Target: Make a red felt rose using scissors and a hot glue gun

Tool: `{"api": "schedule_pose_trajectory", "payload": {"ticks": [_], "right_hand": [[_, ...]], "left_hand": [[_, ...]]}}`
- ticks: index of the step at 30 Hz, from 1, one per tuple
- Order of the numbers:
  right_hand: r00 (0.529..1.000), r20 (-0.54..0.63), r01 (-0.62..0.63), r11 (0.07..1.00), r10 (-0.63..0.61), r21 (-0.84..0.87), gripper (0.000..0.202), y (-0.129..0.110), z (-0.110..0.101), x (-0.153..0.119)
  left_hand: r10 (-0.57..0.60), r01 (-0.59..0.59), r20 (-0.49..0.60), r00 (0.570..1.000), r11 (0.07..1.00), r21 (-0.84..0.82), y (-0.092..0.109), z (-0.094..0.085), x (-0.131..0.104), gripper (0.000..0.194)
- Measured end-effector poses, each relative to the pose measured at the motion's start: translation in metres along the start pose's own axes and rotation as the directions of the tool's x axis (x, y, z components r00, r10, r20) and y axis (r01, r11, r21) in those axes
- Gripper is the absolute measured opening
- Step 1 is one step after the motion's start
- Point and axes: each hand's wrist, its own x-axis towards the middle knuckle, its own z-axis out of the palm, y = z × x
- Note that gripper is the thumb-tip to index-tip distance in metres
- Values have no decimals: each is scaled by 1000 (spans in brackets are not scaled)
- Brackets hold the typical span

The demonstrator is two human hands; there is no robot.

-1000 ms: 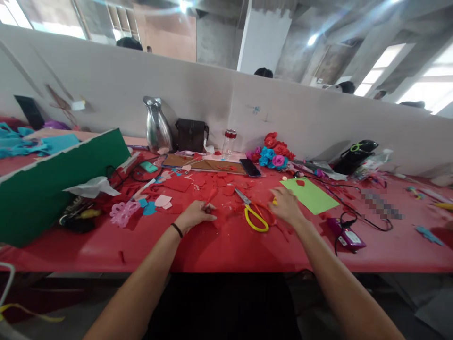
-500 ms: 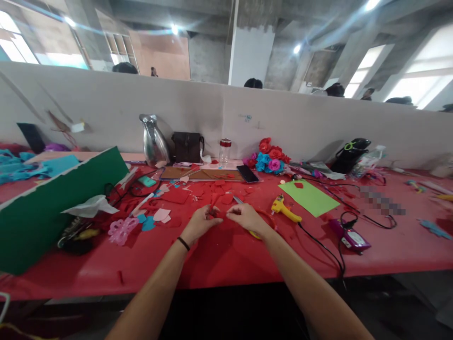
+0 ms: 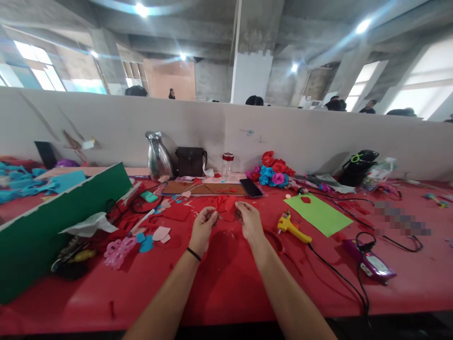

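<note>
My left hand (image 3: 204, 230), with a black band on its wrist, pinches a partly formed red paper flower (image 3: 221, 203) between thumb and fingers. To its right, my right hand (image 3: 249, 221) has its thumb and fingers closed on the edge of a red paper petal (image 3: 230, 207). Flower and petal are close together just above the red table; whether they touch is hard to tell, red against red. A yellow glue gun (image 3: 293, 227) lies to the right of my right hand, its black cord running toward the front edge.
A green board (image 3: 67, 222) stands at the left beside pink plastic trim (image 3: 119, 251) and paper scraps (image 3: 161, 234). Behind my hands are a phone (image 3: 251, 188), a glass jar (image 3: 227, 167), a steel jug (image 3: 158, 156) and paper roses (image 3: 273, 170). Green paper (image 3: 320, 215) and a purple power box (image 3: 371, 262) lie right.
My hands have risen slightly and turned more upright. A red petal now shows in my right hand beside the flower. The camera view has tilted up.
</note>
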Motion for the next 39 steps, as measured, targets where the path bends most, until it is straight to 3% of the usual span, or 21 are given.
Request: {"api": "schedule_pose_trajectory", "payload": {"ticks": [11, 39], "right_hand": [[998, 2, -70, 988, 70, 137, 23, 14, 3, -14], [999, 40, 18, 992, -23, 128, 19, 1, 13, -22]], "left_hand": [[-111, 92, -88, 990, 975, -201, -2, -3, -3, 33], [-79, 75, -58, 995, 994, -80, -11, 3, 3, 28]]}}
